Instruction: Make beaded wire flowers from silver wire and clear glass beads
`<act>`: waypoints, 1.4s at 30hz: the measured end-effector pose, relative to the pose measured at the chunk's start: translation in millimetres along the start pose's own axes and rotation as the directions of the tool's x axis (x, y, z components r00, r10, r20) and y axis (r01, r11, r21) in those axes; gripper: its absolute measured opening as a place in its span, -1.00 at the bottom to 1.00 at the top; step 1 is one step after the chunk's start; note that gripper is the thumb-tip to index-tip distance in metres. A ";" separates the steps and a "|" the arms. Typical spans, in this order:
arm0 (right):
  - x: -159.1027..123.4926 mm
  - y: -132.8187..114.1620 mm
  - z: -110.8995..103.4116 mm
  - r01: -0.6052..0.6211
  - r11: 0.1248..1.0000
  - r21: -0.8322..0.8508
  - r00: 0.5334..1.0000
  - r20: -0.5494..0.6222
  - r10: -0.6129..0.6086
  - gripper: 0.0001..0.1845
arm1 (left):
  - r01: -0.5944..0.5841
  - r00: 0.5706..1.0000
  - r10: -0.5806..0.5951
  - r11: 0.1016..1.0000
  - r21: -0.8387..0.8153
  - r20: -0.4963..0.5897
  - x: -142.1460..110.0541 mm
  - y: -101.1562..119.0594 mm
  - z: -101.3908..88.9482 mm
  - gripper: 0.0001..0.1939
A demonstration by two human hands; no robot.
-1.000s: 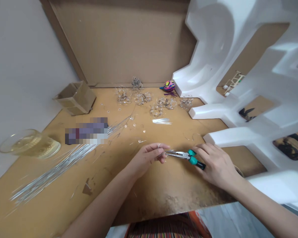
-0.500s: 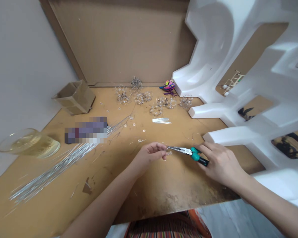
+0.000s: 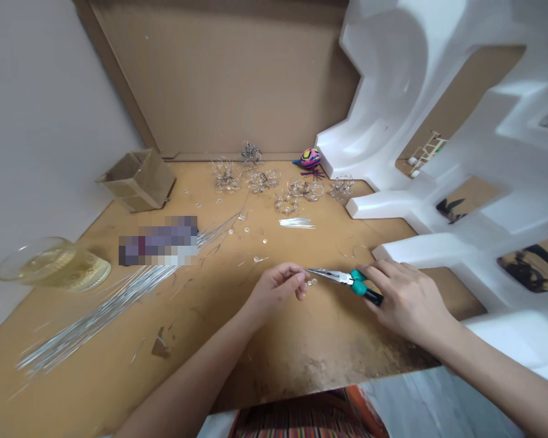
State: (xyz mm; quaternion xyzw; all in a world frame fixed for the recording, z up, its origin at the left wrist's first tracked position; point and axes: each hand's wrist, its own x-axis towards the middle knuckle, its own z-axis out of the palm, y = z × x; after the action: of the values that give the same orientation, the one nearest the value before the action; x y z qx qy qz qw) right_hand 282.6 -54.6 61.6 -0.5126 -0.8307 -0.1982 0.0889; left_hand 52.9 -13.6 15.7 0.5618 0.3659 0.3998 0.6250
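My right hand (image 3: pixel 402 298) is wrapped round the green-and-black handles of a pair of needle-nose pliers (image 3: pixel 342 278). The pliers' tips point left and meet the fingertips of my left hand (image 3: pixel 283 286). Thumb and fingers of that left hand are pinched on a thin wire piece with small clear beads (image 3: pixel 311 282), mostly hidden by the fingers. Both hands are above the front middle of the wooden table (image 3: pixel 274 347). Beyond them lies a small bundle of short wires (image 3: pixel 296 223), with loose clear beads (image 3: pixel 256 259) to its left.
Several beaded wire clusters (image 3: pixel 296 193) stand at the back near a colourful ball-shaped object (image 3: pixel 310 158). Long wires (image 3: pixel 105 313), a glass of yellowish liquid (image 3: pixel 55 264) and a cardboard box (image 3: pixel 139 180) occupy the left. White moulded foam (image 3: pixel 411 249) borders the right.
My left fingers have curled slightly closer round the beaded wire at the pliers' tips. The right hand and pliers have hardly moved.
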 end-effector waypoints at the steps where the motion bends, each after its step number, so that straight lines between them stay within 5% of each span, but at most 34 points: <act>1: 0.1 -0.2 0.2 0.001 1.000 -0.008 1.000 -0.001 -0.001 -0.84 | 0.006 1.000 -0.006 1.000 -0.005 0.003 0.1 -0.2 0.0 -0.80; 19: 14.0 -9.6 -8.2 0.082 0.995 0.050 0.992 0.087 -0.086 -0.78 | 0.103 0.995 -0.103 0.992 -0.070 0.004 -0.7 -2.5 0.6 -0.70; 34: 12.5 -1.8 -3.1 0.157 0.983 0.094 0.986 0.047 -0.162 -0.76 | 0.266 0.958 -0.175 0.837 -0.479 0.228 -2.4 -5.5 3.3 -0.73; 42: 10.1 3.4 -4.4 0.025 0.999 0.045 0.998 0.063 -0.028 -0.80 | 0.083 0.996 -0.066 0.956 -0.283 0.067 -1.2 0.7 -2.4 -0.82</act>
State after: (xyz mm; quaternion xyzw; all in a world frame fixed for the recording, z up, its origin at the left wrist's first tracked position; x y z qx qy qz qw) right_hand 280.8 -46.9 70.0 -0.5055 -0.8440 -0.1646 0.0708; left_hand 50.1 -13.7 16.1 0.4628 0.3074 0.4084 0.7243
